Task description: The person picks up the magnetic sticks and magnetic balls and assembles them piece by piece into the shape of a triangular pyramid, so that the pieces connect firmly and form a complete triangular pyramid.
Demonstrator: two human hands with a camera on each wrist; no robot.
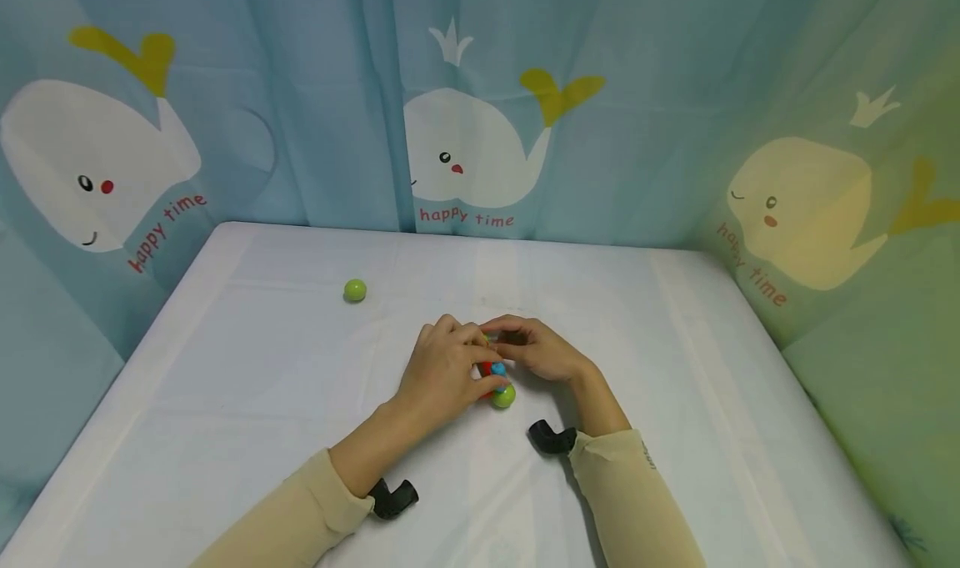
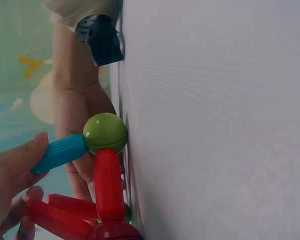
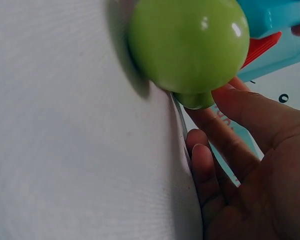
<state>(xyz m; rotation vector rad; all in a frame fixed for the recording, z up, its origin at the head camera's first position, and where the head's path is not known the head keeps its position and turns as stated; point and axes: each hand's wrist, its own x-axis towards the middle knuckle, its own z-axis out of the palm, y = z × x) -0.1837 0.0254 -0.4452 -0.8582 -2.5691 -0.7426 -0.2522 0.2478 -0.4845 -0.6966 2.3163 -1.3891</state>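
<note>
A small toy build of colored rods and balls stands on the white tabletop between my two hands. My left hand pinches a blue rod that slants up from the near green ball. A red rod joins that ball to a red ball. More red rods rise beside the left fingertips. On the far side, my right hand holds a second green ball between thumb and fingers, partly hidden behind the near one.
A loose green ball lies farther back, left of the hands. Black curved pieces stick out at the left cuff and right cuff. A whale-print curtain hangs around the white table.
</note>
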